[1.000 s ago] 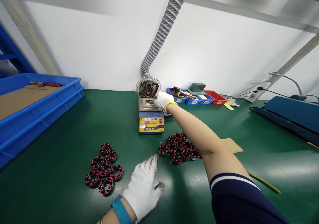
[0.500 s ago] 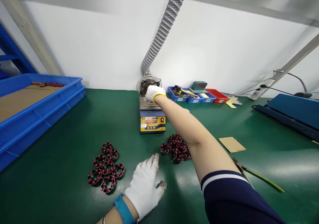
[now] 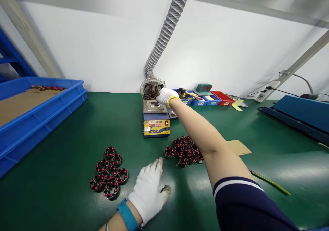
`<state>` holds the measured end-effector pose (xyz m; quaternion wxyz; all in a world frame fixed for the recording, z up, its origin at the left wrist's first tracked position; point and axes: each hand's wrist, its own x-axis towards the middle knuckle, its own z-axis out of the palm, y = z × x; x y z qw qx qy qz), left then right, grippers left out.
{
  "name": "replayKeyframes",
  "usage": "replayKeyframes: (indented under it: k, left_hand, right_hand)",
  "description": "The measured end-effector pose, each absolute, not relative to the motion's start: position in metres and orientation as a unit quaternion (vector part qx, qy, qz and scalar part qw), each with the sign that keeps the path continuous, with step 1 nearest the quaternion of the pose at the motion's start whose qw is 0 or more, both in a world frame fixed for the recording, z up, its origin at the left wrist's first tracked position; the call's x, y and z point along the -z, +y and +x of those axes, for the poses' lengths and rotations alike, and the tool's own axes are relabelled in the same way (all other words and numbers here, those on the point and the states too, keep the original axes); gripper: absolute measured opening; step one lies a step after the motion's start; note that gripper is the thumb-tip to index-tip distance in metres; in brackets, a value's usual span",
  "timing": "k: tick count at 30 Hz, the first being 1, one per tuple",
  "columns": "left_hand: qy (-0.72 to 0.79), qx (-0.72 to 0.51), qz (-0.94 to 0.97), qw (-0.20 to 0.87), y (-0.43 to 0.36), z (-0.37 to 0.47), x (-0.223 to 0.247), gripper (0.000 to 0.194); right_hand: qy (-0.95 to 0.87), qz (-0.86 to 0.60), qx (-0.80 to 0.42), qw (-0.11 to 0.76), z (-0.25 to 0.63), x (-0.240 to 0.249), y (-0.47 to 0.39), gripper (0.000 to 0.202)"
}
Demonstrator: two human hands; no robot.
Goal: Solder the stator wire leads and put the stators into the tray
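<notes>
The left hand (image 3: 149, 193) stays flat on the green table (image 3: 64, 203), thumb spread wide from its fingers, near the left ring cluster (image 3: 110, 172) and right ring cluster (image 3: 185, 150). Beyond, the right hand (image 3: 166, 97) has shifted rightward above the yellow-fronted machine (image 3: 156, 127), uncovering more of the fan (image 3: 151, 91); its finger grip I cannot tell.

Wound ring cores (image 3: 111, 190): black, dotted pink-red. Left glove (image 3: 146, 191): white, smudged grey. Right glove (image 3: 166, 97): white, yellow-edged. Wristband (image 3: 127, 216): turquoise. Sleeve (image 3: 244, 207): navy, one white stripe. Solder pot (image 3: 156, 128): yellow front, blue casing; display (image 3: 158, 125) glows red. Tabletop (image 3: 115, 121): green. Crate (image 3: 46, 111): blue. Ribbed hose (image 3: 167, 29): grey.
</notes>
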<state>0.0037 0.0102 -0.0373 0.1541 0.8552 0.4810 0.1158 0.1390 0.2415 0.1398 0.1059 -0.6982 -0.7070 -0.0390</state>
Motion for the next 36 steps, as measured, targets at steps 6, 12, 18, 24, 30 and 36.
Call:
replayKeyframes:
  k: [6,12,18,24,30,36]
  left_hand:
    - [0.48,-0.1,0.857,0.157,0.008,0.003,0.034,0.076]
    - [0.489,-0.078,0.853,0.165,0.009,0.004,0.031,0.078]
    - [0.489,-0.075,0.854,0.162,0.01,0.003,0.031,0.078]
    - [0.488,-0.076,0.855,0.162,0.011,0.004,0.031,0.078]
    - [0.487,-0.074,0.855,0.162,0.01,0.004,0.031,0.078]
    - [0.486,-0.088,0.856,0.155,0.01,0.003,0.035,0.077]
  right_hand:
    - [-0.678,-0.722,0.013,0.134,0.175,-0.125,0.233,0.032]
    - [-0.676,-0.714,-0.073,0.167,0.18,-0.108,0.235,0.026]
    - [-0.648,-0.704,-0.182,0.227,0.178,-0.098,0.241,0.025]
    - [-0.604,-0.686,-0.285,0.29,0.181,-0.092,0.247,0.02]
    - [-0.559,-0.66,-0.365,0.344,0.179,-0.093,0.24,0.021]
    - [-0.525,-0.642,-0.412,0.377,0.178,-0.093,0.229,0.019]
